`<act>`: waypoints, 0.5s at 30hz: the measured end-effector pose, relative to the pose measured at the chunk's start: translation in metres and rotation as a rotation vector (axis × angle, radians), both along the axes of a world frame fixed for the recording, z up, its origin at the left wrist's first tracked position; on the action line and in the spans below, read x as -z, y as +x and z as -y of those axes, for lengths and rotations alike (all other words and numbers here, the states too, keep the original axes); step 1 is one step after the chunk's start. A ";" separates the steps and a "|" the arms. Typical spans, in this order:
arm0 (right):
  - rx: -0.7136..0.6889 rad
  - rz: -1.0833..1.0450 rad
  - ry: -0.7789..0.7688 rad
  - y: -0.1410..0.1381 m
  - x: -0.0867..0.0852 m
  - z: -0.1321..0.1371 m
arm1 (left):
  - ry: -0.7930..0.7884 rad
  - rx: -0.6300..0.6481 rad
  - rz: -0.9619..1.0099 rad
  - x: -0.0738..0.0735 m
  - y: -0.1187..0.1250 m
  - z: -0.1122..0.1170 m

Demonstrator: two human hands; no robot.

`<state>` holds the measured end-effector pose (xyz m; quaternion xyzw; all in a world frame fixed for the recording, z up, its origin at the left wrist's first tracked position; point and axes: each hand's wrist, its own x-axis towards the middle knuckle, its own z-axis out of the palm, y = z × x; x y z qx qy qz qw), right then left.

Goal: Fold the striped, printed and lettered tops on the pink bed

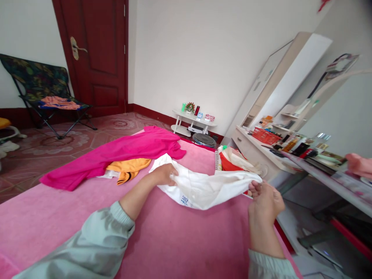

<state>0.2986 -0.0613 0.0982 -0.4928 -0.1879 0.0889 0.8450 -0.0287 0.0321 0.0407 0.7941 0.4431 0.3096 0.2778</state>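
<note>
A white garment (203, 188) with blue print is stretched between my two hands above a pink bed (162, 240). My left hand (165, 174) is closed on its left edge, near the middle of the bed. My right hand (266, 201) grips its right end by the bed's right edge, fingers curled round the cloth. Behind the left hand lie a magenta garment (122, 153) and an orange garment (129, 168), spread on the bed.
A red and white pile of cloth (235, 161) sits at the bed's far right corner. A dressing table (261, 149) with bottles and a red basket stands to the right. A folding chair (43, 93), a dark red door (95, 54) and a small white shelf table (193, 120) stand beyond.
</note>
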 end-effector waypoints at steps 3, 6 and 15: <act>0.204 0.189 0.026 0.000 -0.004 0.002 | -0.018 -0.049 -0.130 -0.006 0.009 0.011; -0.004 0.541 -0.090 -0.023 -0.002 0.003 | -0.030 -0.099 -0.294 -0.019 0.013 0.020; -0.656 1.368 -1.024 -0.065 0.043 0.006 | 0.098 -0.182 -0.212 -0.048 -0.003 0.014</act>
